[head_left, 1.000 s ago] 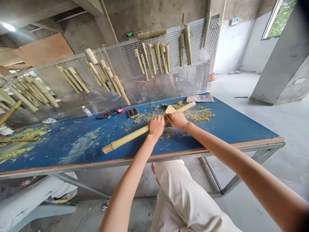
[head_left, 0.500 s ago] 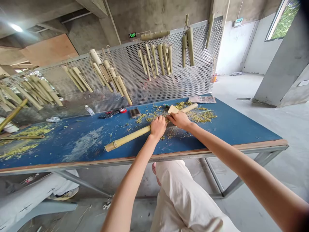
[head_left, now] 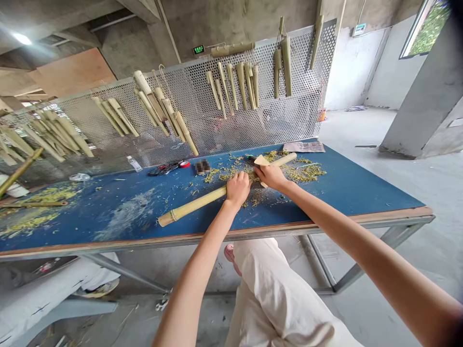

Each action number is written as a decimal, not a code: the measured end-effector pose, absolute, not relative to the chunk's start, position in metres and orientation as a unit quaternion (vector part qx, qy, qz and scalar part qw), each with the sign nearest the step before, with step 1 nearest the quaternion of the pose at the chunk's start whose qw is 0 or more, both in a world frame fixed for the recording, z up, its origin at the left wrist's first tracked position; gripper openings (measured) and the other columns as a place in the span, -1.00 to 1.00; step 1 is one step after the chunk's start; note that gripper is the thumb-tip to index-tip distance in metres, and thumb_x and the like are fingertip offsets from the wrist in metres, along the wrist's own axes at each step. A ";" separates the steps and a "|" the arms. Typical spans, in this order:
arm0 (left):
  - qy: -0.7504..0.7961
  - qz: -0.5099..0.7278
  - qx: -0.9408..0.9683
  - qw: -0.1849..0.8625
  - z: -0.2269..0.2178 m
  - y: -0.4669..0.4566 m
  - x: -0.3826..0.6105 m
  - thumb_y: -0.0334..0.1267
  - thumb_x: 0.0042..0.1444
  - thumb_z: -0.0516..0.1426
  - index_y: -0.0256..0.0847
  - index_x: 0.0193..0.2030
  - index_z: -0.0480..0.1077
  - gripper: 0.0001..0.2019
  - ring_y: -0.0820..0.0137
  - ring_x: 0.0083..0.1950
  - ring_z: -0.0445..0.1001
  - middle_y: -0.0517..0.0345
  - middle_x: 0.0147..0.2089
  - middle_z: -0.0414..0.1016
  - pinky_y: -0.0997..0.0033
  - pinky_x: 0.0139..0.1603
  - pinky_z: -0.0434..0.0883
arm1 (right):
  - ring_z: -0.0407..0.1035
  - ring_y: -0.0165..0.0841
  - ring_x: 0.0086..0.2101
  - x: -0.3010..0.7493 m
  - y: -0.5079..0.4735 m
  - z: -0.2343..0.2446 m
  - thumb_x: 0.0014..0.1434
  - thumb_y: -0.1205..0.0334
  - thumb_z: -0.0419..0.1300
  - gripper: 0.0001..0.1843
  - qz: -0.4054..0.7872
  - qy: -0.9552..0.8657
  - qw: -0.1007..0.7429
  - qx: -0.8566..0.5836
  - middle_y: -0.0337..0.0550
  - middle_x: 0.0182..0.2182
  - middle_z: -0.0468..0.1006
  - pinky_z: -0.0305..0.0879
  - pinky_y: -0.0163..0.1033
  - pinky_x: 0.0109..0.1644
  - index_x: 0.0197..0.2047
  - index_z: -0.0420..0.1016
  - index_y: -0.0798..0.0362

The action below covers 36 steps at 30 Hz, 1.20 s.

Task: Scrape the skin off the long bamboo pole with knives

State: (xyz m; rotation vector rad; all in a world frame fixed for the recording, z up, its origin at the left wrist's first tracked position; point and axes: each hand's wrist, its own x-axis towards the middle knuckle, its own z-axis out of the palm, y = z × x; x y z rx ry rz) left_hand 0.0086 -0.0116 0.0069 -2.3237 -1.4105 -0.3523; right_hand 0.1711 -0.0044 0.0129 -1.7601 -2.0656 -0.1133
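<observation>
A long bamboo pole (head_left: 193, 205) lies slantwise across the blue worktable (head_left: 343, 190), its far end near the shavings. My left hand (head_left: 238, 187) is closed around the pole near its middle and presses it onto the table. Just to the right, my right hand (head_left: 271, 176) is closed on a scraping tool with a pale wedge-shaped head (head_left: 261, 161), held against the pole's upper part. Green-yellow bamboo shavings (head_left: 304, 172) lie scattered around both hands.
A perforated metal panel (head_left: 202, 115) behind the table carries many hanging cut bamboo pieces. Scissors and a red tape roll (head_left: 170, 167), a small bottle (head_left: 134, 164) and a paper sheet (head_left: 304, 146) lie at the table's back. A concrete pillar (head_left: 423, 96) stands right.
My right hand and the tool have slid slightly along the pole. The view has shifted a little; the left hand keeps its hold.
</observation>
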 end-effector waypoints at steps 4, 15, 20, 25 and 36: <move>-0.508 -0.132 -0.828 0.196 0.006 -0.010 0.005 -0.27 0.38 0.05 -0.30 0.06 0.48 -0.74 0.14 0.13 0.48 -0.17 0.08 0.51 0.21 0.07 0.42 | 0.51 -0.25 -0.27 0.162 -0.007 0.007 0.52 0.03 -0.11 -0.49 -0.015 -0.788 0.255 -0.561 0.04 -0.23 0.67 0.15 -0.29 -0.25 -0.14 0.58 0.12; -0.507 -0.130 -0.829 0.199 0.009 -0.013 0.008 -0.21 0.39 0.06 -0.31 0.11 0.46 -0.71 0.14 0.14 0.48 -0.17 0.08 0.52 0.21 0.08 0.42 | 0.52 -0.14 -0.25 0.171 -0.001 0.012 0.53 0.04 -0.21 -0.42 -0.049 -0.722 0.215 -0.656 0.14 -0.26 0.66 0.11 -0.22 -0.30 -0.08 0.57 0.17; -0.524 -0.140 -0.817 0.195 0.010 -0.012 0.003 -0.21 0.40 0.07 -0.29 0.04 0.49 -0.75 0.15 0.12 0.50 -0.13 0.06 0.54 0.23 0.06 0.42 | 0.48 -0.21 -0.27 0.167 -0.007 0.010 0.51 0.07 -0.11 -0.57 -0.045 -0.806 0.223 -0.546 0.04 -0.21 0.66 0.08 -0.24 -0.28 -0.02 0.52 0.10; -0.529 -0.147 -0.813 0.193 0.011 -0.014 0.006 -0.19 0.39 0.10 -0.28 0.07 0.48 -0.74 0.15 0.12 0.50 -0.12 0.07 0.54 0.23 0.05 0.42 | 0.45 -0.22 -0.33 0.166 0.001 0.007 0.51 0.12 -0.14 -0.59 -0.049 -0.756 0.255 -0.601 0.04 -0.26 0.65 -0.03 -0.23 -0.34 0.02 0.48 0.12; -0.520 -0.138 -0.822 0.186 0.009 -0.013 0.007 -0.20 0.36 0.12 -0.25 0.04 0.50 -0.77 0.15 0.10 0.51 -0.13 0.06 0.55 0.23 0.04 0.41 | 0.37 -0.31 -0.40 0.169 0.004 0.003 0.51 0.06 -0.11 -0.55 -0.011 -0.776 0.303 -0.553 -0.04 -0.34 0.62 -0.03 -0.28 -0.35 -0.13 0.55 0.09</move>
